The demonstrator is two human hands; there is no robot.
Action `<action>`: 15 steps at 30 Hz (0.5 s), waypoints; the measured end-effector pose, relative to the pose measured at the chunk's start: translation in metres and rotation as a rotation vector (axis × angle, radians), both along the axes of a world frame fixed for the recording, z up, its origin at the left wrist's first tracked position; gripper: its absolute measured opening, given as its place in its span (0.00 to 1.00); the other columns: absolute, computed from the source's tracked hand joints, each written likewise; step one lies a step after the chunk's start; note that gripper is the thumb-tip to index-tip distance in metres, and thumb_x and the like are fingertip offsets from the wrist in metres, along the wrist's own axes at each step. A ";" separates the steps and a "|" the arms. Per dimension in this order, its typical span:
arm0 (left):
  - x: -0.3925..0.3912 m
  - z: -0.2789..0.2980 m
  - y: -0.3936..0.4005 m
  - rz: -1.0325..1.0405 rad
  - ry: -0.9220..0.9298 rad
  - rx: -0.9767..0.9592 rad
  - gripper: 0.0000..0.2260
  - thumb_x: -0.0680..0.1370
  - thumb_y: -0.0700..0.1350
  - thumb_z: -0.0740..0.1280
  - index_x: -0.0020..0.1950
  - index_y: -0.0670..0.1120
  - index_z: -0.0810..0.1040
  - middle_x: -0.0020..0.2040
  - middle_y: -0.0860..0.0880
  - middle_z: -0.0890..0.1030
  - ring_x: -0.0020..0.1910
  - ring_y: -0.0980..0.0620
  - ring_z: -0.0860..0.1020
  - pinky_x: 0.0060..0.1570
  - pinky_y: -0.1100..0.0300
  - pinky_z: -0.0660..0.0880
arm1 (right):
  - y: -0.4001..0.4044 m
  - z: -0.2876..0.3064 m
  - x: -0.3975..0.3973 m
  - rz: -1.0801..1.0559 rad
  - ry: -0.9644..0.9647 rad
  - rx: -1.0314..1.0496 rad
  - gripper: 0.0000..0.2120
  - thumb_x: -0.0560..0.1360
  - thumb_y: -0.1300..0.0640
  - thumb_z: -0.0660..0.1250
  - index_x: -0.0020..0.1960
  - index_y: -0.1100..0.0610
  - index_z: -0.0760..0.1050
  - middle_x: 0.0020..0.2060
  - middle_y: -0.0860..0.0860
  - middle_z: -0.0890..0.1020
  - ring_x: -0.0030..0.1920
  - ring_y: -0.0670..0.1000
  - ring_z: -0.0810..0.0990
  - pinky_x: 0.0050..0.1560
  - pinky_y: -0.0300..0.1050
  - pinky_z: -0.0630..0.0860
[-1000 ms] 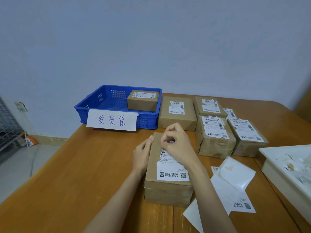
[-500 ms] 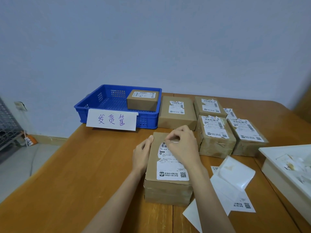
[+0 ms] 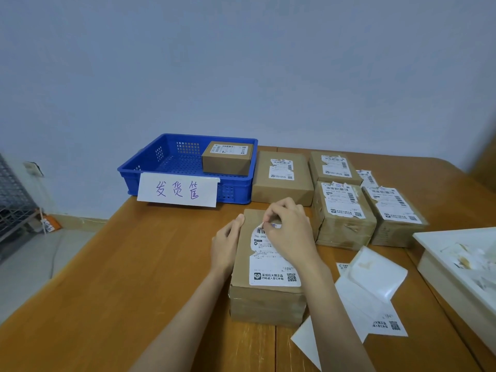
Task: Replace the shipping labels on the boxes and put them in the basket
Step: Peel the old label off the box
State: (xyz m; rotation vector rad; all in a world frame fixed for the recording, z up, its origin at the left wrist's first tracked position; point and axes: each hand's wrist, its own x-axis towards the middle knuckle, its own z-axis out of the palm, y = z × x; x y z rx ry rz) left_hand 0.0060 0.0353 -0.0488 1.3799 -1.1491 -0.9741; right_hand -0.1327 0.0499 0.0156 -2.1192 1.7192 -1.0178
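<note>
A brown cardboard box [image 3: 265, 302] lies on the wooden table in front of me, with a partly torn white shipping label [image 3: 273, 267] on its top. My left hand [image 3: 226, 244] rests against the box's left side. My right hand [image 3: 291, 232] is over the far end of the label and pinches a torn strip of it between thumb and fingers. The blue basket [image 3: 161, 163] stands at the back left with one labelled box [image 3: 228, 158] in it. Several more boxes [image 3: 343, 213] with ragged labels sit at the back right.
A paper sign with handwriting [image 3: 177, 189] hangs on the basket's front. Loose label sheets and backing paper [image 3: 373, 288] lie right of the box. A white tray [image 3: 461, 285] with paper scraps sits at the right edge. The wall is close behind.
My right hand has shifted slightly toward the far end of the label and now pinches a torn strip. The left hand and the box have stayed in place.
</note>
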 end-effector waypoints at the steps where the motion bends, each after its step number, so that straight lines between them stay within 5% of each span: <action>1: 0.000 0.000 0.000 0.001 0.005 0.001 0.22 0.81 0.60 0.61 0.30 0.54 0.75 0.30 0.56 0.77 0.33 0.55 0.72 0.40 0.54 0.66 | 0.000 0.000 0.000 0.004 0.024 -0.009 0.07 0.75 0.58 0.67 0.42 0.47 0.73 0.49 0.43 0.72 0.53 0.46 0.68 0.52 0.42 0.61; 6: 0.001 -0.001 0.000 -0.013 0.041 -0.003 0.21 0.81 0.59 0.61 0.34 0.48 0.77 0.30 0.55 0.77 0.32 0.56 0.72 0.39 0.55 0.66 | 0.001 -0.001 0.000 0.001 0.020 0.005 0.07 0.76 0.59 0.63 0.41 0.50 0.71 0.47 0.44 0.70 0.52 0.47 0.68 0.51 0.43 0.60; 11: 0.001 -0.001 0.000 -0.014 0.035 -0.007 0.21 0.81 0.59 0.61 0.34 0.49 0.77 0.30 0.54 0.77 0.33 0.55 0.72 0.39 0.54 0.66 | 0.003 0.003 -0.001 0.037 -0.164 0.020 0.09 0.73 0.60 0.68 0.47 0.47 0.73 0.49 0.42 0.71 0.54 0.44 0.72 0.56 0.45 0.69; 15: 0.001 0.000 0.001 -0.009 0.026 -0.006 0.22 0.81 0.59 0.60 0.35 0.47 0.77 0.30 0.54 0.77 0.33 0.55 0.72 0.39 0.55 0.67 | 0.003 0.001 -0.001 0.019 -0.054 0.036 0.11 0.73 0.58 0.69 0.37 0.46 0.70 0.48 0.43 0.71 0.53 0.45 0.69 0.52 0.42 0.61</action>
